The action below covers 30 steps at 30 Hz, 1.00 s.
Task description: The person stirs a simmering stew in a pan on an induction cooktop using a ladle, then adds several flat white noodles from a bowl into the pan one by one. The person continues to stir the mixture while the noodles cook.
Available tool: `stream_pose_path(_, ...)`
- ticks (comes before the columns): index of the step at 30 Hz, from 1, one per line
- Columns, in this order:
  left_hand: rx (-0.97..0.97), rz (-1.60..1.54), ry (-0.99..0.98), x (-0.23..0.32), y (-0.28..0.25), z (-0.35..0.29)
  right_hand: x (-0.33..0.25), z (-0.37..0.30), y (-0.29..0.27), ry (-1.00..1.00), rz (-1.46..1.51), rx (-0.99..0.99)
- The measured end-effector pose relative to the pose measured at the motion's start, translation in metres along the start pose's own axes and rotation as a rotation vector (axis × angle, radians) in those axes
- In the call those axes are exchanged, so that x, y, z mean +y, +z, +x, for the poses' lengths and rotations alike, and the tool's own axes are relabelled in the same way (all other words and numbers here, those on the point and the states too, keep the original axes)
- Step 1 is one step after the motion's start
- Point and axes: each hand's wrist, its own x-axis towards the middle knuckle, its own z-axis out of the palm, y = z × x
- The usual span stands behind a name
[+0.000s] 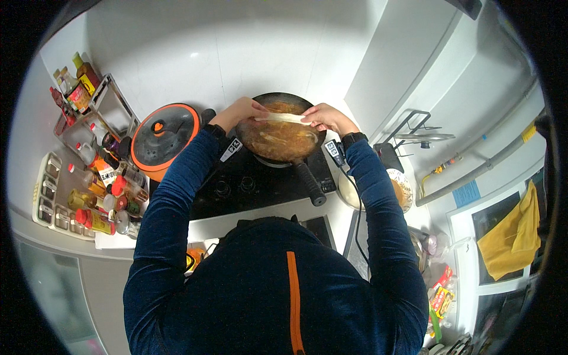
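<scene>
My left hand (244, 112) and my right hand (329, 118) are raised above a dark frying pan (277, 97). Between them stretches a pale, flat strip of dough (283, 118), its two ends pinched in my fingers. Brown broth (278, 142) covers the pan's bottom, with a few pale strips in it. The pan's black handle (309, 184) points toward me, a little to the right. Both wrists wear dark bands with small white patterned tags.
Left of the pan, a lidded pot (165, 133) with an orange rim sits on the black stove (248, 188). Several sauce bottles (121, 188) crowd the far left. On the right are a white bowl (349, 190), a patterned plate (407, 189) and a hanging yellow cloth (512, 236).
</scene>
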Motion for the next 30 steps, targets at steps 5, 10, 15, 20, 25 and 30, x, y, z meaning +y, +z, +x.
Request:
stream_pose_path(5, -0.128, -0.168, 0.022, -0.021, -0.004, 0.000, 0.017, 0.001, -0.005, 0.075, -0.017, 0.005)
stream_pose_path(10, 0.006, 0.213, 0.013, -0.037, 0.001, 0.008, 0.035, 0.005, -0.007, 0.029, -0.202, 0.047)
stream_pose_path(15, 0.076, 0.353, 0.088, -0.055, 0.007, 0.018, 0.055, 0.022, -0.002, -0.083, -0.487, 0.144)
stream_pose_path(20, 0.160, 0.410, 0.136, -0.066, 0.005, 0.035, 0.057, 0.041, 0.007, -0.093, -0.614, 0.218)
stream_pose_path(25, 0.197, 0.395, 0.199, -0.074, 0.003, 0.037, 0.058, 0.040, 0.011, -0.073, -0.825, 0.387)
stream_pose_path(30, 0.221, 0.063, 0.041, -0.065, -0.005, 0.022, 0.055, 0.005, -0.019, -0.053, -0.782, 0.444)
